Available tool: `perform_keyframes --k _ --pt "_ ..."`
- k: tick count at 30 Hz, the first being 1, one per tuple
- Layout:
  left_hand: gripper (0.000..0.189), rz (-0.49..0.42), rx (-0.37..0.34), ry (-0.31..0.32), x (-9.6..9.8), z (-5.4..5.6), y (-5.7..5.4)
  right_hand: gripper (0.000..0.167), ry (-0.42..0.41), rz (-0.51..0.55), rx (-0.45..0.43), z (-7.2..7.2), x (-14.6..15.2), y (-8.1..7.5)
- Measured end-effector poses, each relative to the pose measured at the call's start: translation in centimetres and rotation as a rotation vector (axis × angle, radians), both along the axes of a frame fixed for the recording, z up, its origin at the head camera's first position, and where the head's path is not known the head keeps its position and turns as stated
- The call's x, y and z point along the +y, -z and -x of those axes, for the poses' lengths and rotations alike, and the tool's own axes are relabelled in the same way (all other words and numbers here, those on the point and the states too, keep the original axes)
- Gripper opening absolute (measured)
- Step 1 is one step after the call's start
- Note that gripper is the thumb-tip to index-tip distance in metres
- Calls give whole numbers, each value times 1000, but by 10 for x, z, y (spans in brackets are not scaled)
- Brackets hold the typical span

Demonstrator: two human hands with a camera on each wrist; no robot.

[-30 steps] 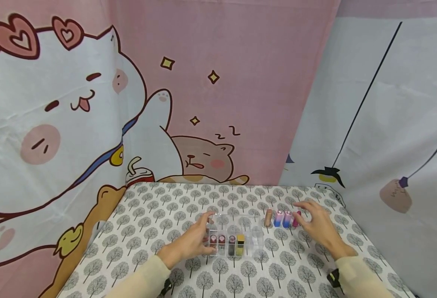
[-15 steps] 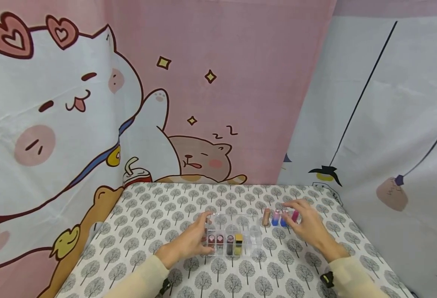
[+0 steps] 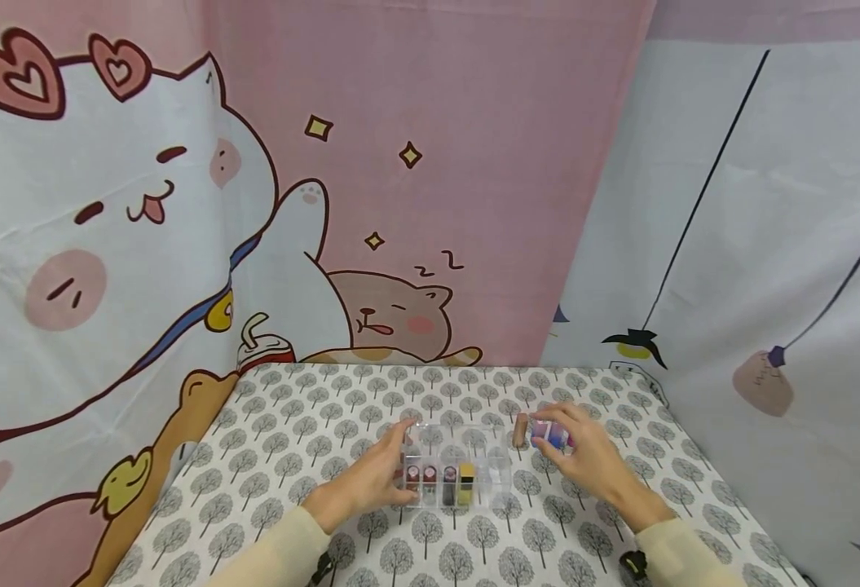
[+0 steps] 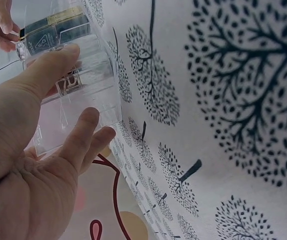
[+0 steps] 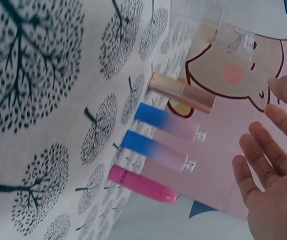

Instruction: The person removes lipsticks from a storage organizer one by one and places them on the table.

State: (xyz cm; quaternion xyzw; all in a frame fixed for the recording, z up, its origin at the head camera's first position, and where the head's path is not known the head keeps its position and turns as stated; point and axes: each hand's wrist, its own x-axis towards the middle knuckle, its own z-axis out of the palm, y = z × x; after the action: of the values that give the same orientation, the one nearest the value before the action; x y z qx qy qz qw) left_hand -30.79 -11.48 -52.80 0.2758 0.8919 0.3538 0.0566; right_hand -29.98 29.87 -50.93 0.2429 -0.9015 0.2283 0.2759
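My left hand (image 3: 363, 485) holds the left end of a clear compartment organizer (image 3: 499, 473), thumb at the near side and fingers at the far side. In its front row stand two red-topped lipsticks (image 3: 430, 474), a dark tube (image 3: 449, 487) and a gold-and-black lipstick (image 3: 465, 483). My right hand (image 3: 591, 456), fingers spread and holding nothing, hovers by the lipsticks right of the organizer. The right wrist view shows these upright in a row: a rose-gold lipstick (image 5: 183, 93), two blue-to-pink tubes (image 5: 166, 121) with clear knobs, and a magenta tube (image 5: 142, 185). The fingers are apart from them.
A cloth with a tree print (image 3: 312, 456) covers the table. Behind it hangs a pink curtain (image 3: 503, 204) with cartoon animals, and a pale curtain (image 3: 804, 244) hangs along the right side.
My right hand has moved left along the row, from the magenta tube to the blue-to-pink tubes beside the rose-gold lipstick. The left hand keeps its hold on the organizer.
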Motion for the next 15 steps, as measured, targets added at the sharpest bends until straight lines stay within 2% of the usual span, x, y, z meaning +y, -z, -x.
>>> perform_keyframes --k 10,15 --pt "136 24 14 -8 0 0 0 46 -52 -50 47 -9 -22 -2" --pt "136 15 -1 -14 2 -1 -2 43 -63 -48 -11 -14 -30 -3"
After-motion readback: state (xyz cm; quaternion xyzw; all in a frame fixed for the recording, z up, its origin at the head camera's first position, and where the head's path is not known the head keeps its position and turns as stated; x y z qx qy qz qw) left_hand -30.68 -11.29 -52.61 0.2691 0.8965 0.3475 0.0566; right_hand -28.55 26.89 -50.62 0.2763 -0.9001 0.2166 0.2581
